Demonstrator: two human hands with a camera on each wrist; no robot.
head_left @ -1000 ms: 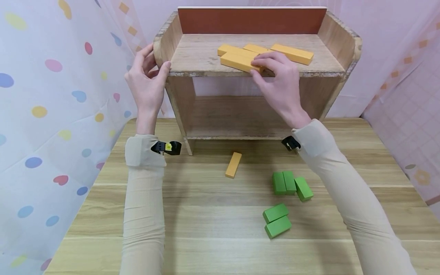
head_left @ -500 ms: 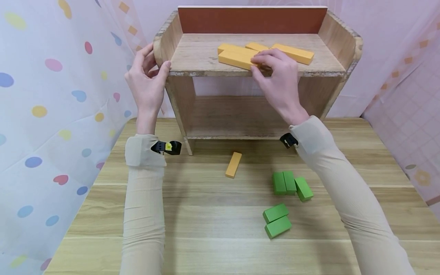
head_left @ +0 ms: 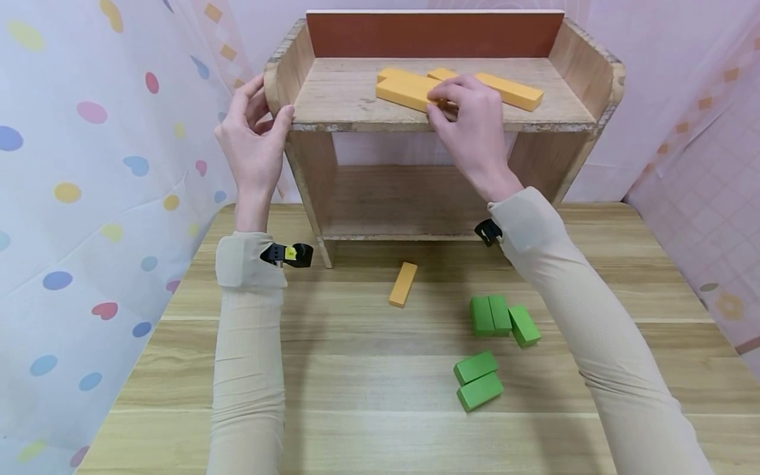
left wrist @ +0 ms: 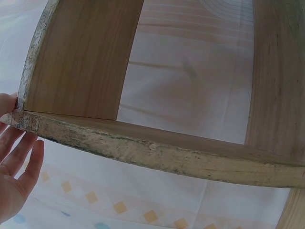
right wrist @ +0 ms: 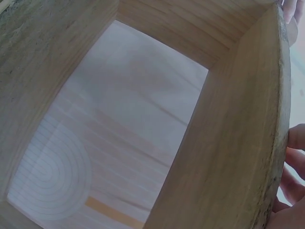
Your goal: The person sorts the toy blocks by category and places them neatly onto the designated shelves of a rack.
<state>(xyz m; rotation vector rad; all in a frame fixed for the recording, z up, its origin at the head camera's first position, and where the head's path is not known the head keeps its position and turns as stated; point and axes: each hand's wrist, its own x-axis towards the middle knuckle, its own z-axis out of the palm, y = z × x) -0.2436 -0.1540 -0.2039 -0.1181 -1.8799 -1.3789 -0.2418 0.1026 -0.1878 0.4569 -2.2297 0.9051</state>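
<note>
nearest, on the table [head_left: 380,439], two green blocks [head_left: 479,389] lie side by side at a slant, with three more [head_left: 501,315] beyond, the rightmost turned askew. farther off, a lone yellow block [head_left: 403,285] lies flat before the shelf [head_left: 341,99]. no hand touches any of these.

at the shelf, the left hand [head_left: 255,138] grips the front corner of the left side, thumb in front and fingers bent round the outer edge, parted only by the wood; it seems to steady the whole piece.

the right hand [head_left: 475,128] reaches over the front edge of the top board. the step in hand looks like shifting the front block [head_left: 404,94], which is yellow, into line with its neighbours. the fingers are bent and nearly closed, thumb opposite, and appear to pinch that block's right end; the exact contact is covered, and the right wrist view does not show the block.

the next move seems to call for squaring it up, then letting go without nudging the rest. just behind lie the back block [head_left: 394,72], a half-hidden one [head_left: 442,74] past the hand, and the slanted right block [head_left: 510,91]. the red panel [head_left: 436,35] stands at the rear.
</note>
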